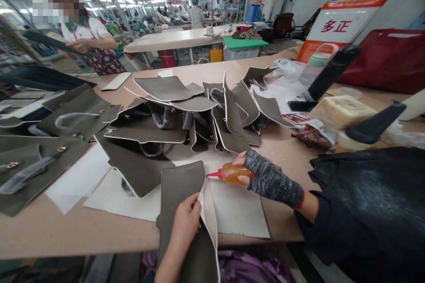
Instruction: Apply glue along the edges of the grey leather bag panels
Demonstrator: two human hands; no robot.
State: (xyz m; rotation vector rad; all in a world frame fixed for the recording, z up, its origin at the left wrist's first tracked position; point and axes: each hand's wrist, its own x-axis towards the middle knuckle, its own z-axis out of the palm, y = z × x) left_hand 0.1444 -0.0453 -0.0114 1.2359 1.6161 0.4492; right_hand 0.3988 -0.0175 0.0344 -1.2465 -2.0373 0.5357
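My bare left hand (187,217) grips the edge of a grey-brown leather panel (181,181), thumb on top and fingers curled under. The panel's pale layers stand apart along its right side, and its lower end hangs past the table edge. In a grey fingerless glove, my right hand (262,174) is wrapped round a squeeze bottle (235,173) of amber liquid. The bottle lies nearly level, its red nozzle pointing left at the panel's upper right edge. Beneath both hands is a white sheet (239,212).
Beyond my hands lies a heap of similar leather pieces (149,128) with wrapped handles; more lie at left (40,159). On the right are a yellowish block (347,110), a black-handled brush (375,124) and black cloth (372,185). A co-worker (89,35) stands at far left.
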